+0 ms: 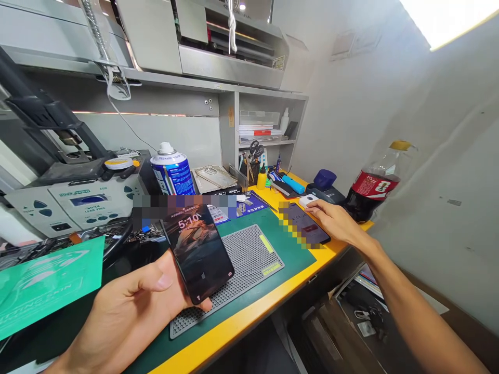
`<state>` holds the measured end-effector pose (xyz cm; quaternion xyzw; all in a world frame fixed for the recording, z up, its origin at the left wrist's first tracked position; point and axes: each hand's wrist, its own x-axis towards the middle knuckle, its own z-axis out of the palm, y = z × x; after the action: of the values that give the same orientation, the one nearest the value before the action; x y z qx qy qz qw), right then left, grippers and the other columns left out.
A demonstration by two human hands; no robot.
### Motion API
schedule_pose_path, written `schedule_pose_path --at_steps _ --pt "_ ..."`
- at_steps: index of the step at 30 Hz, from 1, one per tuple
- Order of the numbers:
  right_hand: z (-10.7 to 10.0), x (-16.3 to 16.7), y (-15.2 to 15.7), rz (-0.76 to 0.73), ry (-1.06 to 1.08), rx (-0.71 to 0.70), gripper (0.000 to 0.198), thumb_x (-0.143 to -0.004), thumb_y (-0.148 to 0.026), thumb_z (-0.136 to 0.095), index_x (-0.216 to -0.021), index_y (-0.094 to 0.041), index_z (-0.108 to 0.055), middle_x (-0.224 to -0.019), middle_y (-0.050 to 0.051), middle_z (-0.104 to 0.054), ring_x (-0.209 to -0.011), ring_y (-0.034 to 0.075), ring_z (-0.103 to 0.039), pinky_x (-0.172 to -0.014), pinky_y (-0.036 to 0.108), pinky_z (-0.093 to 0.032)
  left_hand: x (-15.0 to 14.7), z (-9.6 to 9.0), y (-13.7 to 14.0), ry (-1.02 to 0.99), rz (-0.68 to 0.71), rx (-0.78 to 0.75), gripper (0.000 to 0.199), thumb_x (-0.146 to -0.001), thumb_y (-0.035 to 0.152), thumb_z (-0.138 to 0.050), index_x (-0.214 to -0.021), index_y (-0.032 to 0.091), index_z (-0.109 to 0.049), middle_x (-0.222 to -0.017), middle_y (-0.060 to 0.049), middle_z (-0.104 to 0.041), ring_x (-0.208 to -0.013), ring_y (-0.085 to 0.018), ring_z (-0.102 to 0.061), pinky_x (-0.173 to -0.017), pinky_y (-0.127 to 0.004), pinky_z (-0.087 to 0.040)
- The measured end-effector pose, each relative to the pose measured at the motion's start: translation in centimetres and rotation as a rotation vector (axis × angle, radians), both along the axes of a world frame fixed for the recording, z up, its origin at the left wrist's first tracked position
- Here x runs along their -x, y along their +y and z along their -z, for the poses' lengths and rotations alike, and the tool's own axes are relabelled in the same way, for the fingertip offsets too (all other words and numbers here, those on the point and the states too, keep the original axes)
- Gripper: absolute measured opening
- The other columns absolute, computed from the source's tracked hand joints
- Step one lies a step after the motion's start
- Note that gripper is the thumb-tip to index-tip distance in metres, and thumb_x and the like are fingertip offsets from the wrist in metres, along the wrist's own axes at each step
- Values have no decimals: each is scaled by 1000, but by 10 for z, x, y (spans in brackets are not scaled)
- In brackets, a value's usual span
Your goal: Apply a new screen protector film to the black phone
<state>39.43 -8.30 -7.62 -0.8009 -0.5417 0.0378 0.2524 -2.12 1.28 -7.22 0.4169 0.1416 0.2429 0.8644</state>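
Observation:
My left hand (148, 288) holds a dark smartphone (200, 254), its screen lit and reading 5:10. The thumb lies along the near side, and a fingertip shows below the lower edge. The phone is tilted above a grey perforated mat (249, 254) on a green work mat (300, 254). At the right, my right hand (329, 215) has its fingers drawn together at the near edge of a small white object (307, 200); its kind is unclear. Just beside that hand, a second smartphone (306, 226) lies face up with its screen lit, partly blurred out.
A cola bottle (372, 182) stands by the wall, close to my right forearm. A blue spray can (171, 169) and a soldering station (81, 202) stand at the left. Behind are a yellow bottle (261, 179) and scissors (256, 149). The yellow table edge (234, 317) runs along the front.

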Motion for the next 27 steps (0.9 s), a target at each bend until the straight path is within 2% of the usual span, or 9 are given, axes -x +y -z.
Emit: schedule_pose_path --at_steps 3,7,11,14,18,21,24,27 --pt "0 1 -1 2 -4 5 32 -103 -43 -53 -117 -18 -67 -119 8 -71 -110 23 -66 -99 47 -49 -6 -1 5 -13 5 40 65 -79 25 -50 -142 37 -50 -146 -6 -54 -114 -38 -56 -80 -58 -53" --pt "-2 6 -4 39 -20 -9 23 -98 -36 -56 -103 -21 -72 -96 5 -77 -89 24 -69 -83 39 -49 -5 -6 3 16 -8 10 67 -78 25 -52 -144 35 -46 -135 -9 -61 -105 -35 -59 -78 -55 -53" --pt "-17 17 -5 98 -4 -146 22 -90 -33 -54 -96 -24 -74 -79 4 -76 -75 26 -64 -72 36 -40 -5 -8 2 9 -8 1 65 -77 25 -53 -141 34 -48 -130 -8 -63 -100 -33 -61 -75 -53 -54" --pt "-34 33 0 58 94 -254 21 -86 -33 -57 -94 -23 -73 -76 4 -74 -70 23 -59 -70 36 -37 -5 -7 4 12 -17 -8 60 -77 23 -51 -137 30 -52 -128 -8 -64 -95 -30 -61 -74 -52 -54" --pt "-52 72 16 -79 358 -377 27 -84 -39 -58 -100 -20 -69 -75 3 -70 -62 18 -51 -65 34 -38 -4 -7 7 27 -37 -28 57 -77 22 -51 -134 28 -54 -127 -9 -64 -90 -28 -60 -74 -51 -54" --pt "-52 113 33 -252 636 -385 38 -82 -41 -56 -113 -19 -62 -88 5 -71 -70 18 -57 -66 33 -44 -3 -7 8 18 -43 -43 64 -77 22 -50 -140 32 -49 -130 -8 -63 -94 -30 -61 -73 -51 -54" --pt "-43 154 50 -446 907 -249 48 -78 -37 -60 -124 -20 -57 -108 8 -69 -90 21 -66 -75 35 -50 -1 -8 9 20 -40 -63 67 -77 22 -51 -143 32 -47 -135 -9 -61 -99 -32 -60 -74 -52 -55" --pt "-36 181 64 -581 1125 -88 49 -75 -31 -62 -123 -22 -56 -111 7 -67 -91 21 -68 -76 35 -51 2 -12 13 32 -43 -91 68 -77 22 -51 -144 32 -46 -138 -9 -60 -105 -34 -60 -76 -53 -56"
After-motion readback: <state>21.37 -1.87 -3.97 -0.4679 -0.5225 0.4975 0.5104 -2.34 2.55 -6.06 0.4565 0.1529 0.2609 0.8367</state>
